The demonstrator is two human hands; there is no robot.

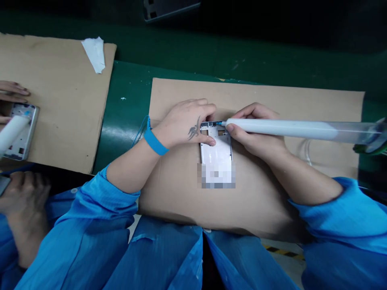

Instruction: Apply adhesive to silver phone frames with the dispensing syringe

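Observation:
A silvery phone mid-frame lies on the cardboard, its lower end blurred out. My left hand grips its upper left part, thumb flat on the face and curled fingers at the top edge. A blue band circles that wrist. In my right hand is a large white dispensing syringe, held nearly level like a pen. Its thin blue tip meets or hovers over the frame's top edge; I cannot tell which.
Beneath the work is a cardboard sheet on a green table. At left, a co-worker's hands are near another phone frame and white syringe. White paper lies there; another frame is at the top.

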